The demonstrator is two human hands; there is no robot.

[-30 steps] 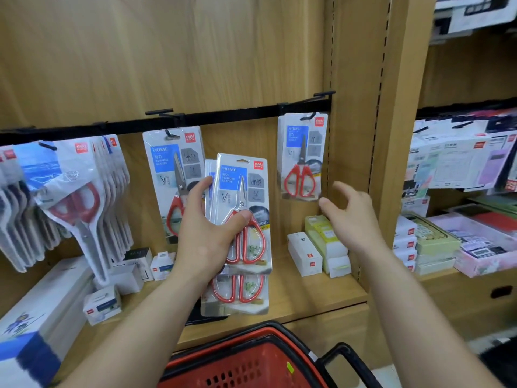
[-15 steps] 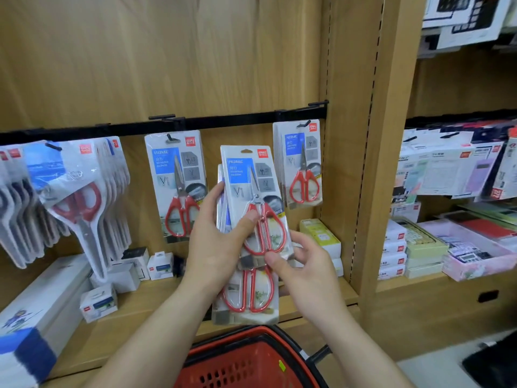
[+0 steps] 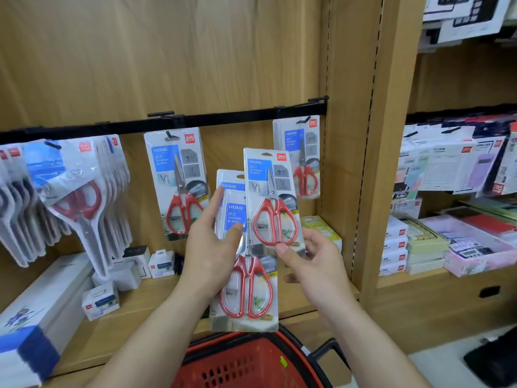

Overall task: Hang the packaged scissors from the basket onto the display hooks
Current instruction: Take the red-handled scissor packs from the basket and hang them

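My right hand (image 3: 310,260) pinches the bottom of one packaged red-handled scissors (image 3: 270,203), held upright in front of the shelf. My left hand (image 3: 209,247) grips a small stack of the remaining scissors packs (image 3: 246,287), with one hanging lower. A black rail carries display hooks (image 3: 174,135). One scissors pack (image 3: 179,183) hangs at the middle hook and another pack (image 3: 303,161) hangs at the right hook. The red basket (image 3: 246,362) is below my arms.
Many bagged scissors (image 3: 70,197) hang at the left of the rail. Small white boxes (image 3: 134,267) and yellow-green boxes (image 3: 321,226) stand on the wooden shelf. A wooden upright (image 3: 375,135) divides off the right bay with calculators and boxes.
My right hand came in from the right, took the front scissors pack from the left hand's stack, and has drawn it up and to the right.
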